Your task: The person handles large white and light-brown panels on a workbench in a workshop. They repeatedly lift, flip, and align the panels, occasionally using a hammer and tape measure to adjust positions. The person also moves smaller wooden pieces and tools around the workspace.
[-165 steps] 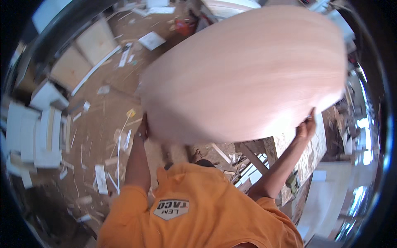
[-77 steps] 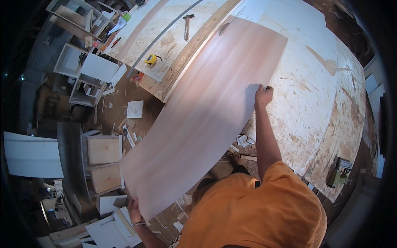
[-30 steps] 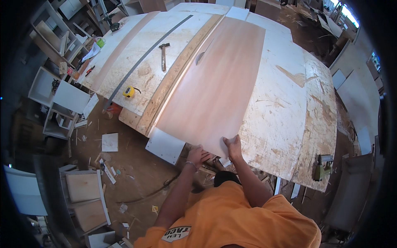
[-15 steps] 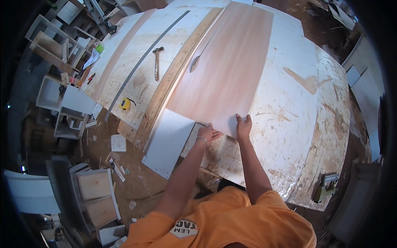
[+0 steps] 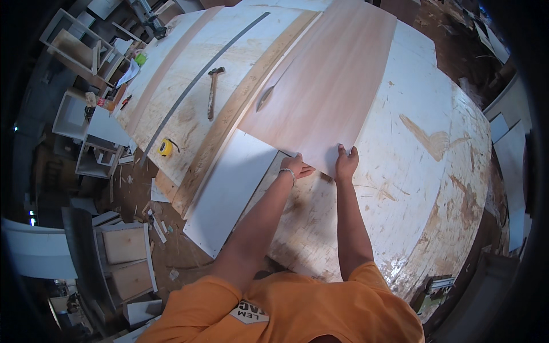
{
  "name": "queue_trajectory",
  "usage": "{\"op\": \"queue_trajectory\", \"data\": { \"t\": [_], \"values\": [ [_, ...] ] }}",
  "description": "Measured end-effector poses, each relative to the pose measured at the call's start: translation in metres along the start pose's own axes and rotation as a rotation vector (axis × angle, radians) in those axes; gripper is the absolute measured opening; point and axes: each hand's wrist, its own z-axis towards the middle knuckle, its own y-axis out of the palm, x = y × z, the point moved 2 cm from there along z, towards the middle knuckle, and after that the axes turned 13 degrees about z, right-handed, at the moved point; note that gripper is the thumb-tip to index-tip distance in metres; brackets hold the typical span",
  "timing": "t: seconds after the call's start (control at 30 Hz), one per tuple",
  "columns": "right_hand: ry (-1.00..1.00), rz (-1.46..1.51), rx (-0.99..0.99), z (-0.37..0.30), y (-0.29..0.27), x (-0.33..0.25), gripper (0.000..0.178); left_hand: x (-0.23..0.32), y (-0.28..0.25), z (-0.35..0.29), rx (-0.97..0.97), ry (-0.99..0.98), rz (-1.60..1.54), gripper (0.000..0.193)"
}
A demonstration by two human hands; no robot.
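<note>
A long wood-grain panel (image 5: 329,86) with a pinkish face lies lengthwise on the workbench, partly over a white panel (image 5: 234,177). My left hand (image 5: 295,165) is closed on its near edge, fingers partly hidden at the edge. Close by, my right hand (image 5: 346,163) grips the near right corner, thumb on the face. A long wooden board (image 5: 243,100) runs along the left side of both panels. At the wood-grain panel's left edge is a dark, leaf-shaped sliver (image 5: 265,98) I cannot identify.
Left of the board, on the workbench (image 5: 400,126), are a hammer (image 5: 213,94), a yellow tape measure (image 5: 166,148) and a dark strip (image 5: 200,81). A nail gun-like tool (image 5: 433,292) sits at the near right edge. Cabinet boxes (image 5: 127,257) and scraps crowd the floor to the left.
Both hands have moved away from me with the wood-grain panel, which has slid along the board. More of the white panel shows now. My view has shifted slightly.
</note>
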Motion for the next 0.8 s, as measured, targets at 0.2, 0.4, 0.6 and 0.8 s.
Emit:
{"op": "queue_trajectory", "data": {
  "t": [0.2, 0.4, 0.6, 0.8],
  "values": [
    [-0.037, 0.020, -0.051, 0.045, 0.011, -0.015, 0.057, 0.027, 0.019, 0.036, -0.035, 0.007, 0.036, 0.043],
    [-0.111, -0.123, 0.102, 0.095, 0.015, -0.012, 0.047, 0.062, 0.056, 0.044, -0.029, 0.034, 0.081, 0.044],
    [-0.163, -0.105, 0.088, 0.174, -0.014, -0.002, 0.066, 0.093, 0.105, 0.036, -0.203, -0.032, 0.207, 0.046],
    [-0.244, -0.486, 0.167, 0.230, -0.136, -0.013, 0.061, 0.189, 0.175, -0.087, -0.836, 0.338, 1.212, 0.050]
  ]
}}
